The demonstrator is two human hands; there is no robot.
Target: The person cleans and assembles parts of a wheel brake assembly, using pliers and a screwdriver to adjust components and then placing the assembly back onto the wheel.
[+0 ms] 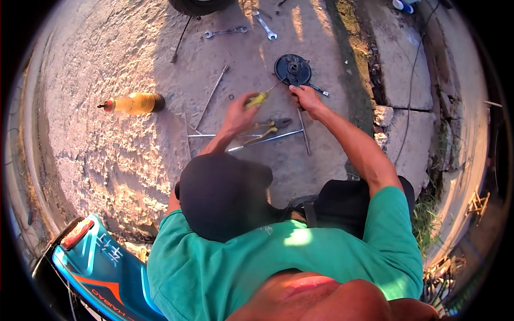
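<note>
My left hand point(239, 114) is closed round the yellow handle of a screwdriver point(259, 99). The thin shaft slants up to the lower left rim of a round black brake plate point(293, 69), which has a raised hub and a short lever at its lower right. Fingers of my right hand point(308, 99) grip that plate's lower edge, the fingertips partly hidden. Just below my hands, pliers point(267, 131) with yellow handles lie on the ground. Close by are metal T-handle wrenches point(265, 140), one with its crossbar beneath my right wrist.
An open-ended spanner point(226, 32) and another spanner point(265, 25) lie beyond my hands, below a tyre point(198, 5). A bottle of amber liquid point(133, 104) lies on the left. The broken concrete edge point(383, 115) runs along the right. A blue vehicle panel point(104, 267) stands lower left.
</note>
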